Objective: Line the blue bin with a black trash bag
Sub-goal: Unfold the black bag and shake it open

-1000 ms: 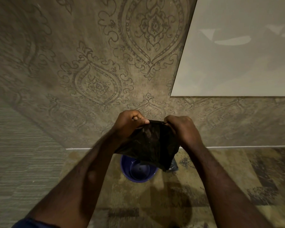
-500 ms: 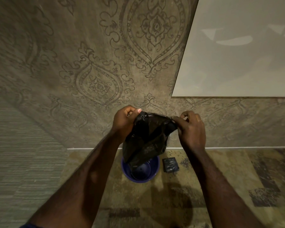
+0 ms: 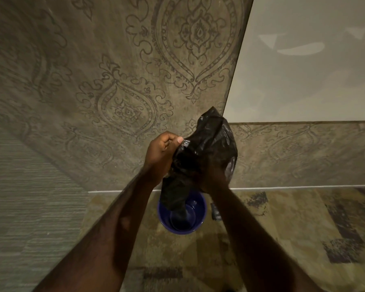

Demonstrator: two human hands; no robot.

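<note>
The round blue bin (image 3: 200,220) stands on the carpet against the wall, seen from above. Over it I hold a crumpled black trash bag (image 3: 207,148); its lower end hangs down into the bin's mouth. My left hand (image 3: 160,154) pinches the bag's rim at the left with thumb and fingers. My right hand (image 3: 213,175) is pushed inside the bag, which covers it past the knuckles, so only the wrist shows.
A small dark folded packet (image 3: 215,212) lies on the patterned carpet (image 3: 293,228) just right of the bin. The ornamented wall (image 3: 114,91) rises right behind the bin, with a pale glossy panel (image 3: 303,70) at upper right.
The right hand, which pinched the bag's rim from outside, has gone inside the bag. The bag now bulges upward over it, and its lower end has dropped into the bin.
</note>
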